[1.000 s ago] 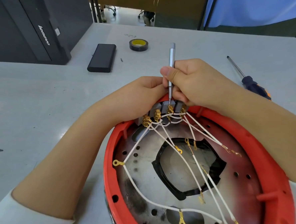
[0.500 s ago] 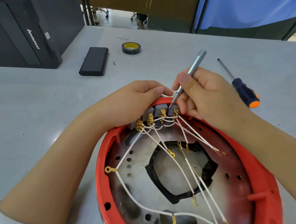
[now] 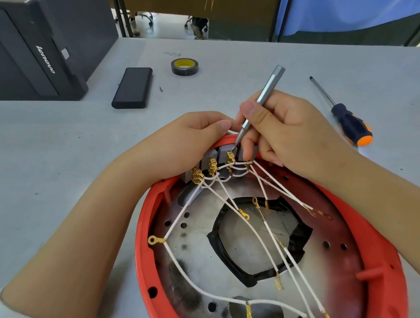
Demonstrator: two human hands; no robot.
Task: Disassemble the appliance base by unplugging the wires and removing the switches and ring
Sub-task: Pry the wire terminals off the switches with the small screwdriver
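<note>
A red round appliance base [image 3: 385, 245] lies open side up in front of me, with a black ring [image 3: 296, 250] around its central hole. Several white wires [image 3: 256, 233] with gold terminals run to a row of grey switches [image 3: 220, 157] at the base's far rim. My left hand [image 3: 178, 142] grips the rim and the switches from the left. My right hand [image 3: 291, 136] holds a thin silver tool [image 3: 264, 95] like a pen, tilted right, its tip on the gold terminal of a middle switch.
On the grey table lie an orange-and-black screwdriver [image 3: 349, 123] to the right, a roll of black tape [image 3: 184, 66] and a black flat case [image 3: 133, 87] further back. A dark computer case [image 3: 33, 49] stands at the far left.
The silver tool has tilted from upright to leaning right, with its tip staying at the switch terminals. Both hands remain at the rim; the view has shifted slightly.
</note>
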